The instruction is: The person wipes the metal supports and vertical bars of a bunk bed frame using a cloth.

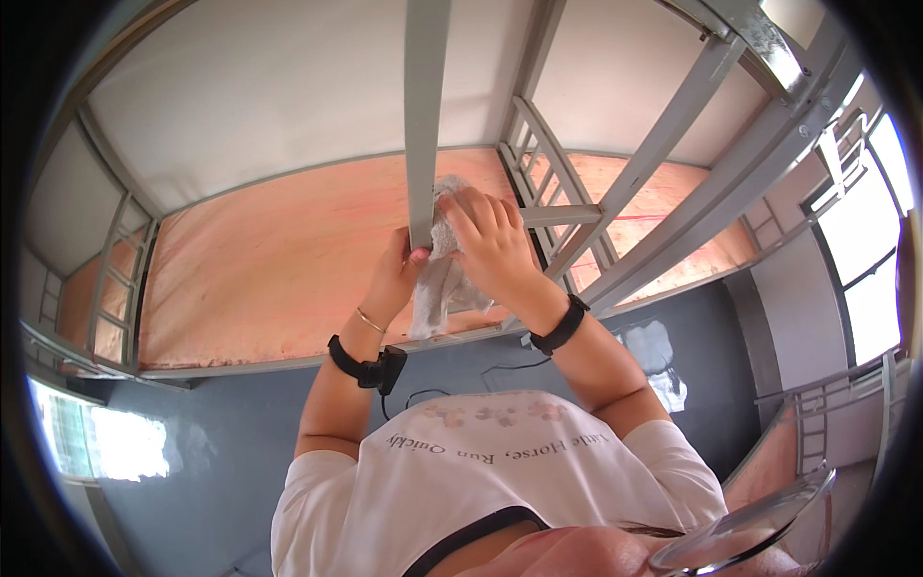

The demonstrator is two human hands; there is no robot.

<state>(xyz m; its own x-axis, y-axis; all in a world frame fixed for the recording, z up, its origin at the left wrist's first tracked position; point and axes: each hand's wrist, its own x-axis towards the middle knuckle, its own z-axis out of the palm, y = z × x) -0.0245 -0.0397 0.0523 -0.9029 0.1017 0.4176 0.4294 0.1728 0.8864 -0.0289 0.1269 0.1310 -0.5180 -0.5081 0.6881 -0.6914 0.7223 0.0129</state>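
A grey metal post of a bunk bed frame (423, 122) runs down from the top of the view between my hands. My left hand (400, 270) grips the lower visible part of this post, with the thumb across its near face. In my right hand (490, 231) is a pale, wet-looking cloth (451, 281), pressed against the post's right side. The cloth hangs down below the fingers in loose folds.
Behind the post lies a reddish plywood bed board (288, 267) in a metal frame. A ladder (652, 137) with a short rung (561, 216) stands close to my right hand. Another bed board (649, 216) lies farther right. The dark grey floor (238, 447) reflects window light.
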